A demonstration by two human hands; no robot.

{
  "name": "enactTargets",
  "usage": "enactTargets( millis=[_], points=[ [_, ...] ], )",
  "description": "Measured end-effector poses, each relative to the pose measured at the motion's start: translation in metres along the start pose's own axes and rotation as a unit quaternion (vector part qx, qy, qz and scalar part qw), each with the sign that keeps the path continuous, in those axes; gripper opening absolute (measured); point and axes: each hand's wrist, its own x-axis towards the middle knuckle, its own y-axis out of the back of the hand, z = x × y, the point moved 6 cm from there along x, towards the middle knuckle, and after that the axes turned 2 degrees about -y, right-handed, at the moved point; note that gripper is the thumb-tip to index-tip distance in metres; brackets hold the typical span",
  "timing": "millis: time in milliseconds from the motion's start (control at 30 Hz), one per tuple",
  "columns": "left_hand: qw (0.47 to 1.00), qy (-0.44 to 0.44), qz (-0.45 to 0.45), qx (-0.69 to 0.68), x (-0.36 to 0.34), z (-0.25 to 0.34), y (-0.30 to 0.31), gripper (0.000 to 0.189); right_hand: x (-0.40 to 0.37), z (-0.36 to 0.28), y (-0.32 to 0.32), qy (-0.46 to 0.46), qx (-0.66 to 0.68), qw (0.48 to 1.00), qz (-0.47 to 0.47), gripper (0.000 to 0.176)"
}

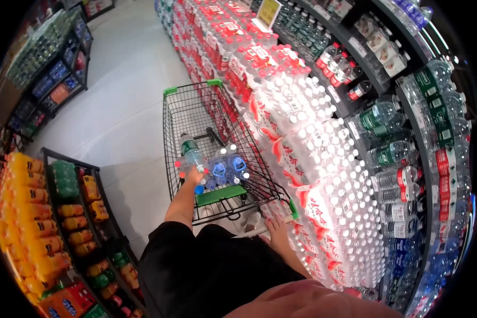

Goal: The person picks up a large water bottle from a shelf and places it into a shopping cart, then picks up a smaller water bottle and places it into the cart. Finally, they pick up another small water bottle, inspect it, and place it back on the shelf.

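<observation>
My left hand [195, 175] reaches into the shopping cart [188, 87], closed around one end of a clear plastic water bottle [193, 153] with a green label. The bottle lies tilted, pointing away from me. Right beside it in the cart stand packs of bottled water [223, 170] with blue carry handles and white caps. A blue cap [199, 189] shows just below my left hand. My right hand [277, 233] rests at the right end of the cart's push bar [257, 231], its fingers stretched out and apart.
Stacked shrink-wrapped water packs [302, 153] line the cart's right side closely. Beyond them, shelves [350, 40] hold more bottles. To the left stand a drinks rack [71, 212] and yellow bottle packs [32, 228]. Pale floor tiles [127, 90] run ahead along the aisle.
</observation>
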Motion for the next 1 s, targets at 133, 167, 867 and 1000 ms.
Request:
enactTargets(
  millis=[133,167,867,1000],
  points=[
    [0.993,-0.027,0.066,0.091,0.011,0.006,-0.018,0.075,-0.009,-0.005,-0.002,-0.040,-0.001,0.999,-0.004,0.069],
    [0.986,-0.056,0.110,0.110,0.008,0.009,-0.014,0.064,-0.010,-0.006,-0.004,-0.045,0.003,0.999,-0.001,0.069],
    [0.964,-0.151,-0.029,0.215,-0.069,0.002,0.022,0.051,0.000,-0.018,-0.043,-0.064,-0.089,0.994,0.024,0.056],
    [0.967,-0.092,-0.044,0.233,-0.099,0.001,0.023,0.049,0.009,-0.021,-0.051,-0.014,-0.038,0.999,0.018,0.043]
  ],
)
